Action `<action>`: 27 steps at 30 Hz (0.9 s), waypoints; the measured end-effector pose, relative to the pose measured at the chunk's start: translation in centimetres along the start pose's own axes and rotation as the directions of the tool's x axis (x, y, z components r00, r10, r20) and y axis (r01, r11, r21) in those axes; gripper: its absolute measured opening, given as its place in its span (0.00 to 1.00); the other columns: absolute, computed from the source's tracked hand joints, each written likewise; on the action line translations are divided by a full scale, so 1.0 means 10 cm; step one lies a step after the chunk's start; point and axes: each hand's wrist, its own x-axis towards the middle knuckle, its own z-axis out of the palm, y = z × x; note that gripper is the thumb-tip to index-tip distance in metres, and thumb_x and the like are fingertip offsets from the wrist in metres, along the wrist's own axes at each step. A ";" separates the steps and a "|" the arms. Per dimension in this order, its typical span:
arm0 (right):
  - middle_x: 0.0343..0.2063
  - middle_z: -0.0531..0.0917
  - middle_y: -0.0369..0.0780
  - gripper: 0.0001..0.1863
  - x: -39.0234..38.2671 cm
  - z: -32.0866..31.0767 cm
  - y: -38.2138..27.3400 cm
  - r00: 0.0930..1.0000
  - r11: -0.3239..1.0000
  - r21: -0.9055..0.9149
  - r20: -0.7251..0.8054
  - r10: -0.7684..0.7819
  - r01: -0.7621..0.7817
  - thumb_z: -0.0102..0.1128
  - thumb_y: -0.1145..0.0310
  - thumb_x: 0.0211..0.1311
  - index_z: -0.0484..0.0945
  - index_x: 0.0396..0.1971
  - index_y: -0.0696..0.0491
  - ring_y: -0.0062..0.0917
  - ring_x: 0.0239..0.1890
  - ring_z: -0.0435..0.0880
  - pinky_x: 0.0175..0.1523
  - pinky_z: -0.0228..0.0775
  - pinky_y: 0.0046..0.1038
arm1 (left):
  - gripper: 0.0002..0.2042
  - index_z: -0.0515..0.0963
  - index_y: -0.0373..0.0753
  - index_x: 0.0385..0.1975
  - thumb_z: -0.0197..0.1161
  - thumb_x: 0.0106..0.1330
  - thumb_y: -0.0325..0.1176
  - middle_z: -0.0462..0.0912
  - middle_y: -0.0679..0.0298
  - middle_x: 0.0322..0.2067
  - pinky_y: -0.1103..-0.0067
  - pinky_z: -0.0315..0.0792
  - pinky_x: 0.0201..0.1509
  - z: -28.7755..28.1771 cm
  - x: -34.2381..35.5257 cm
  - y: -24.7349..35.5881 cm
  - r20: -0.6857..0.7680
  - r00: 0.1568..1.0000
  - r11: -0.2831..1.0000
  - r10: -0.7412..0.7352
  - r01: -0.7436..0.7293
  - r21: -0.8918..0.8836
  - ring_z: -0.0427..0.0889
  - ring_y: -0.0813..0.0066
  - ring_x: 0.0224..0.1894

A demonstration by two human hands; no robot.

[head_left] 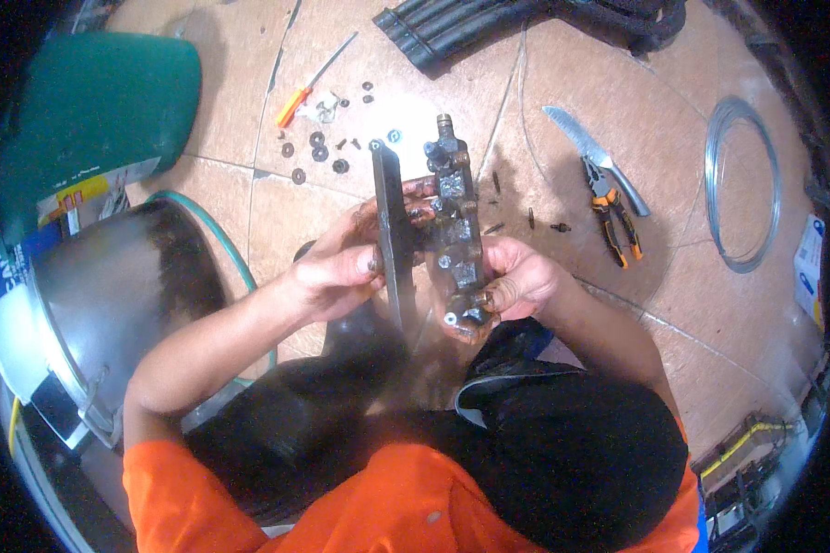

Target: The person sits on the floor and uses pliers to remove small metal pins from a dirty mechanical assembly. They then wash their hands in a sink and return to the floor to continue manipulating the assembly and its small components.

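Note:
With my left hand (341, 267) I grip a long, narrow dark bar (393, 230), held upright in the view. My right hand (516, 281) is closed on a greasy dark metal body (454, 241) with several fittings along it and a threaded end at the top. The two parts are side by side in front of me, above my legs, and some left fingertips show between them. Beyond them small washers and nuts (319, 153) lie scattered on the tiled floor near an orange-handled screwdriver (293, 107). A few small dark fittings (560, 227) lie right of my hands.
Knife (578, 138) and orange-black pliers (618, 230) lie at right, beside a wire coil (710, 175). A black ribbed plastic part (424, 37) is at top. A green object (111, 92), metal pot (129, 286) and green hose (231, 240) are at left.

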 end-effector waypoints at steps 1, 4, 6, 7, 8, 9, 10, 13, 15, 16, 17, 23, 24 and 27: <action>0.50 0.76 0.45 0.36 0.00 0.00 -0.01 1.000 1.000 0.015 -0.004 0.018 -0.018 0.64 0.77 0.52 0.59 0.62 0.55 0.38 0.49 0.79 0.49 0.74 0.36 | 0.51 0.50 0.31 0.66 0.74 0.46 0.48 0.63 0.53 0.60 0.72 0.56 0.66 0.02 0.00 0.01 0.005 1.000 1.000 0.004 -0.004 0.005 0.63 0.63 0.62; 0.51 0.75 0.45 0.37 0.01 -0.01 -0.02 0.998 0.998 0.040 -0.006 0.057 -0.056 0.64 0.78 0.51 0.59 0.62 0.55 0.37 0.50 0.79 0.53 0.73 0.38 | 0.51 0.50 0.31 0.66 0.74 0.46 0.48 0.61 0.51 0.60 0.69 0.52 0.69 -0.03 -0.01 -0.01 0.022 0.999 0.999 0.024 -0.025 0.030 0.60 0.60 0.64; 0.51 0.76 0.46 0.37 -0.01 0.00 -0.02 0.999 0.999 0.021 0.014 0.042 -0.043 0.65 0.78 0.51 0.59 0.62 0.55 0.36 0.49 0.80 0.52 0.73 0.37 | 0.51 0.50 0.30 0.66 0.74 0.46 0.48 0.60 0.51 0.61 0.68 0.51 0.69 -0.03 0.01 -0.02 0.031 0.999 0.999 0.023 -0.024 0.045 0.60 0.59 0.65; 0.50 0.76 0.46 0.37 -0.02 0.00 -0.02 0.999 0.999 0.014 0.032 0.035 -0.036 0.65 0.77 0.51 0.59 0.62 0.56 0.36 0.48 0.80 0.52 0.73 0.37 | 0.51 0.50 0.30 0.65 0.74 0.46 0.47 0.60 0.51 0.61 0.68 0.50 0.69 -0.01 0.02 -0.02 0.030 0.999 0.999 0.018 -0.019 0.046 0.60 0.59 0.65; 0.50 0.76 0.46 0.36 0.00 -0.04 -0.02 0.997 0.999 0.010 0.063 0.035 -0.036 0.65 0.77 0.51 0.60 0.62 0.56 0.36 0.48 0.80 0.51 0.73 0.36 | 0.51 0.50 0.30 0.65 0.74 0.46 0.47 0.59 0.50 0.62 0.68 0.50 0.70 -0.02 0.01 -0.02 0.025 1.000 0.999 0.018 -0.019 0.043 0.59 0.59 0.65; 0.50 0.77 0.46 0.36 0.01 -0.07 -0.01 0.995 0.999 0.005 0.095 0.035 -0.035 0.65 0.77 0.51 0.60 0.61 0.57 0.36 0.48 0.80 0.51 0.73 0.36 | 0.51 0.50 0.30 0.65 0.74 0.46 0.47 0.59 0.50 0.62 0.68 0.50 0.70 -0.02 0.00 -0.03 0.021 1.000 0.999 0.021 -0.022 0.043 0.59 0.59 0.65; 0.49 0.77 0.47 0.36 0.00 -0.08 0.00 0.995 0.999 -0.003 0.089 0.042 -0.042 0.66 0.76 0.51 0.60 0.61 0.57 0.35 0.47 0.80 0.51 0.73 0.35 | 0.51 0.50 0.30 0.65 0.74 0.46 0.47 0.59 0.51 0.62 0.68 0.49 0.70 -0.02 0.00 -0.03 0.017 1.000 0.999 0.025 -0.025 0.045 0.59 0.59 0.65; 0.49 0.77 0.47 0.37 -0.02 -0.09 -0.02 0.996 0.997 -0.044 0.068 0.062 -0.059 0.66 0.75 0.51 0.59 0.62 0.57 0.35 0.47 0.80 0.51 0.72 0.35 | 0.51 0.50 0.30 0.65 0.74 0.46 0.46 0.60 0.50 0.62 0.68 0.49 0.70 -0.04 -0.01 -0.05 0.009 0.999 0.998 0.038 -0.038 0.046 0.59 0.59 0.65; 0.51 0.76 0.46 0.37 -0.04 -0.09 -0.03 0.996 0.994 -0.090 0.058 0.067 -0.061 0.66 0.75 0.52 0.59 0.62 0.57 0.35 0.49 0.79 0.51 0.71 0.35 | 0.51 0.50 0.30 0.65 0.74 0.45 0.46 0.60 0.50 0.62 0.67 0.49 0.70 -0.03 -0.01 -0.05 0.018 0.999 0.999 0.031 -0.032 0.036 0.59 0.59 0.65; 0.52 0.75 0.46 0.37 -0.04 -0.08 -0.03 0.998 0.992 -0.122 0.041 0.046 -0.041 0.65 0.74 0.52 0.58 0.63 0.57 0.34 0.49 0.79 0.52 0.71 0.36 | 0.51 0.50 0.30 0.65 0.74 0.45 0.46 0.60 0.50 0.62 0.67 0.50 0.70 -0.03 0.00 -0.03 0.028 0.999 0.999 0.021 -0.022 0.026 0.59 0.58 0.65; 0.53 0.75 0.45 0.37 -0.04 -0.05 -0.02 0.999 0.988 -0.149 0.027 0.028 -0.023 0.65 0.74 0.53 0.58 0.63 0.57 0.34 0.50 0.78 0.53 0.70 0.36 | 0.51 0.50 0.30 0.66 0.74 0.45 0.46 0.60 0.50 0.62 0.67 0.50 0.70 -0.02 -0.01 -0.02 0.032 0.999 1.000 0.009 -0.010 0.015 0.59 0.58 0.65; 0.56 0.72 0.41 0.36 0.00 0.18 -0.11 0.998 0.920 -0.393 -0.055 -0.039 0.014 0.62 0.74 0.56 0.57 0.64 0.56 0.29 0.56 0.72 0.59 0.63 0.32 | 0.49 0.51 0.30 0.66 0.72 0.47 0.48 0.58 0.52 0.64 0.66 0.51 0.70 -0.03 0.02 0.13 0.074 0.997 0.999 -0.003 -0.001 0.052 0.58 0.60 0.67; 0.56 0.73 0.40 0.35 -0.01 0.20 -0.13 0.995 0.887 -0.462 -0.090 -0.049 0.002 0.61 0.74 0.57 0.57 0.64 0.56 0.27 0.56 0.72 0.60 0.61 0.31 | 0.47 0.52 0.31 0.66 0.69 0.50 0.49 0.57 0.52 0.65 0.67 0.51 0.70 -0.09 0.05 0.09 0.097 0.994 0.997 0.045 -0.051 0.053 0.59 0.61 0.67; 0.56 0.72 0.39 0.32 -0.04 0.26 -0.15 0.971 0.791 -0.610 -0.161 -0.178 0.043 0.58 0.75 0.59 0.58 0.64 0.56 0.24 0.57 0.70 0.60 0.60 0.28 | 0.45 0.52 0.30 0.65 0.68 0.53 0.49 0.58 0.52 0.65 0.67 0.54 0.70 -0.05 0.07 0.15 0.022 0.998 0.996 0.064 -0.065 0.063 0.61 0.61 0.66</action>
